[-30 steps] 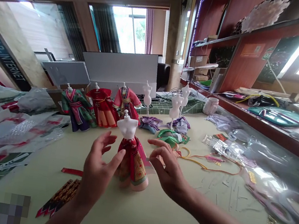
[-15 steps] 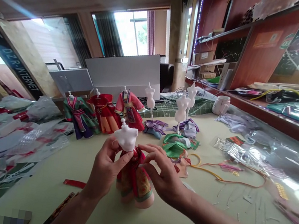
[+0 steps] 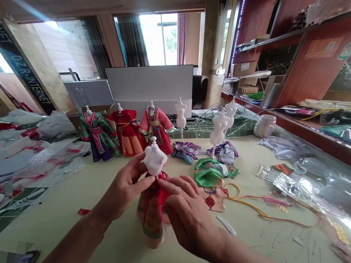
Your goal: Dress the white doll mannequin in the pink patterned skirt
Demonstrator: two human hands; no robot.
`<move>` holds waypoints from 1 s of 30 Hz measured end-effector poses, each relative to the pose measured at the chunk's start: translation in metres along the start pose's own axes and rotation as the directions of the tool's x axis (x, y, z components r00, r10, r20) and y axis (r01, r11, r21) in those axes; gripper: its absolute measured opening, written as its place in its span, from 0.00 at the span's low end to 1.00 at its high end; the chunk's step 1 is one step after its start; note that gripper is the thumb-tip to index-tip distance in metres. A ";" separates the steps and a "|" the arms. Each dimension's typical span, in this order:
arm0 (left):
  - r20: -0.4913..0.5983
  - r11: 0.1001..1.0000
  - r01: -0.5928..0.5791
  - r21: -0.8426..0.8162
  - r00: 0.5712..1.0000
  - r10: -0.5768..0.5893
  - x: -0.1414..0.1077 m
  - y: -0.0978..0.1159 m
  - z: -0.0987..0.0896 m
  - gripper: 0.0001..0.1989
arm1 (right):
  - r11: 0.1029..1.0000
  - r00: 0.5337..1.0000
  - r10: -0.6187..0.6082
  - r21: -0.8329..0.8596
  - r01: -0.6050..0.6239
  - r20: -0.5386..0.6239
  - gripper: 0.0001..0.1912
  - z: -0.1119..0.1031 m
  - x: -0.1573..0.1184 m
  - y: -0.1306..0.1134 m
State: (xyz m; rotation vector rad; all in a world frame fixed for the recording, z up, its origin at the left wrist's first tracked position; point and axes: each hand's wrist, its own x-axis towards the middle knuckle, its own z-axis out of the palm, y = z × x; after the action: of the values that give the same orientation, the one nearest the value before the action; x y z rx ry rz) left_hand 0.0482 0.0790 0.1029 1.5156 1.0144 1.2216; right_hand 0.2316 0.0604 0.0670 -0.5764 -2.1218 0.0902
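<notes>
A small white dress-form mannequin (image 3: 154, 160) stands upright between my hands, its torso bare. Around its waist hangs a red doll skirt (image 3: 152, 217) with brown-gold patterned panels and a green lower band. My left hand (image 3: 121, 190) is closed at the waist, thumb in front and fingers behind, gripping the skirt's waistband against the form. From the other side, my right hand (image 3: 193, 217) has its fingertips pressed together on the waistband; its curled fingers cover the skirt's right part. The mannequin's lower stand is hidden by the skirt.
Behind stand dressed forms in a green robe (image 3: 97, 134), a red dress (image 3: 127, 130) and a pink robe (image 3: 156, 126), plus bare mannequins (image 3: 219, 129). Green doll clothing (image 3: 209, 172), cords and chains lie right. A white curved tool (image 3: 226, 225) lies near my right wrist. Plastic bags (image 3: 58, 127) lie left.
The skirt has turned on the form, with its panels now more to the left. My right fingers have come in to the waistband. The view has shifted slightly left.
</notes>
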 end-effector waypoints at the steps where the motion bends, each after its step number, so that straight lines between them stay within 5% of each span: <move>1: 0.006 1.000 0.003 0.001 1.000 -0.003 0.000 0.000 0.000 0.24 | 1.000 1.000 -0.011 -0.018 0.011 0.016 0.07 0.001 0.000 0.000; 15: 0.134 0.997 -0.065 0.033 0.989 0.060 -0.005 -0.008 -0.010 0.30 | 0.988 1.000 0.000 0.157 0.004 -0.030 0.07 0.000 0.008 -0.002; 30: 0.095 0.997 -0.069 -0.018 0.993 0.071 -0.007 -0.015 -0.011 0.26 | 0.909 0.959 0.270 0.351 -0.224 -0.087 0.07 0.010 0.017 -0.004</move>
State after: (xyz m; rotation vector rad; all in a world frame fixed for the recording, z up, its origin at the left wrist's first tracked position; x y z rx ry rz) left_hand 0.0353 0.0774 0.0872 1.5945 0.8937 1.1903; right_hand 0.2140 0.0655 0.0757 -0.6227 -1.8379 0.5347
